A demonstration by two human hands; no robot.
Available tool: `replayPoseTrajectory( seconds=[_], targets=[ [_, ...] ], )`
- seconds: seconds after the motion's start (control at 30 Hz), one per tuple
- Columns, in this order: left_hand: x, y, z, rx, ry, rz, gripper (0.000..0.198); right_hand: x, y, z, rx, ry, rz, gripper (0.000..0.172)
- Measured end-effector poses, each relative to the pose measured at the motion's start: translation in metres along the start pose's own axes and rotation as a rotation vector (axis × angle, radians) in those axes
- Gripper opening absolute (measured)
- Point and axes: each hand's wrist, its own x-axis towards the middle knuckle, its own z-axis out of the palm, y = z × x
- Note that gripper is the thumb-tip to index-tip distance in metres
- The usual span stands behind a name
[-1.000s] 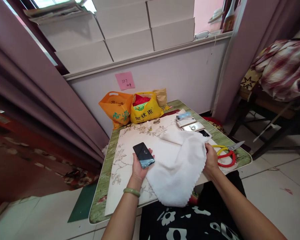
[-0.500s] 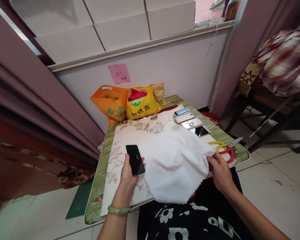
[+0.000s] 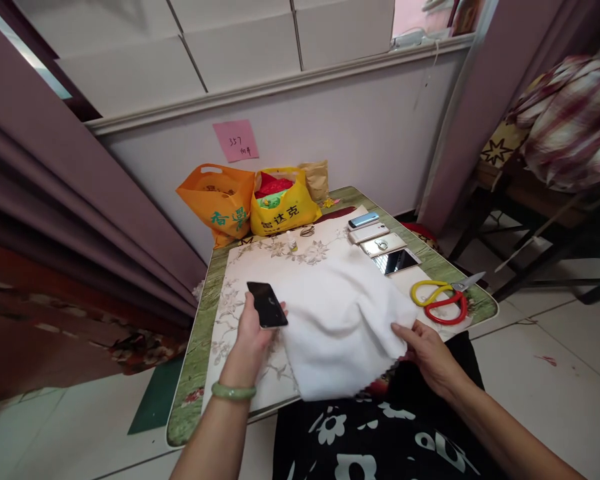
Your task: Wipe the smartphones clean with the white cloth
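Note:
My left hand [image 3: 254, 327] is closed around a black smartphone [image 3: 267, 305], tilted with its dark screen upward, above the left part of the table. A jade-green bangle [image 3: 233, 391] circles that wrist. The right edge of a white cloth [image 3: 335, 327] is pinched between the thumb and fingers of my right hand [image 3: 423, 347]. This cloth spreads over the middle of the table and hangs past its front edge towards my lap. Scissors [image 3: 443, 297] with one yellow and one red handle lie just beyond my right hand, blades pointing right.
Several phones [image 3: 396, 261] lie in a row at the table's right. An orange bag [image 3: 220, 207], a yellow bag [image 3: 285, 203] and a brown paper bag [image 3: 316, 179] stand at the back. A small bottle [image 3: 291, 241] sits on the floral mat [image 3: 240, 267]. Right stands a dark chair [image 3: 517, 247].
My right hand has drawn the cloth's edge left and down, uncovering more of the scissors' handles. The smartphone in my left hand has tipped flatter and moved slightly up and left.

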Motion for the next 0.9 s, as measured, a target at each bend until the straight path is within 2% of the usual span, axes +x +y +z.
replayPoseTrajectory(
  seconds=[0.1,0.17,0.2,0.3,0.33,0.37,0.43,0.53,0.6,0.67,0.77,0.83,0.9],
  targets=[
    [0.017,0.037,0.019,0.054,0.019,0.169,0.048,-0.027,0.0,0.017,0.176,-0.124,0.12,0.036],
    [0.025,0.057,0.03,0.058,-0.014,0.283,0.048,-0.047,0.005,0.027,0.164,-0.288,0.177,0.037],
    [0.028,0.063,0.034,0.052,-0.034,0.346,0.049,-0.056,0.009,0.03,0.092,-0.413,0.223,0.038],
    [0.029,0.063,0.036,0.057,-0.034,0.457,0.048,-0.067,0.013,0.026,-0.176,-0.739,0.26,0.041],
    [0.027,0.057,0.033,0.05,-0.041,0.46,0.048,-0.064,0.011,0.021,-0.254,-0.79,0.251,0.038],
    [0.025,0.05,0.029,0.037,-0.062,0.442,0.048,-0.058,0.006,0.016,-0.314,-0.786,0.235,0.035],
    [0.02,0.03,0.02,-0.001,-0.155,0.356,0.052,-0.035,-0.007,0.004,-0.414,-0.71,0.155,0.036],
    [0.017,-0.001,0.012,-0.075,-0.319,0.178,0.058,0.02,-0.028,-0.005,-0.529,-0.379,-0.128,0.039],
    [0.019,-0.018,0.011,-0.126,-0.386,0.096,0.06,0.061,-0.038,0.0,-0.739,-0.135,-0.324,0.034],
    [0.023,-0.031,0.012,-0.178,-0.438,0.039,0.064,0.096,-0.042,0.014,-0.997,0.053,-0.458,0.028],
    [0.031,-0.042,0.016,-0.247,-0.488,0.011,0.067,0.129,-0.04,0.042,-1.207,0.184,-0.46,0.04],
    [0.034,-0.048,0.019,-0.265,-0.513,-0.007,0.063,0.138,-0.035,0.056,-1.301,0.208,-0.435,0.046],
    [0.037,-0.054,0.021,-0.268,-0.533,-0.04,0.06,0.141,-0.029,0.062,-1.356,0.191,-0.439,0.035]
  ],
)
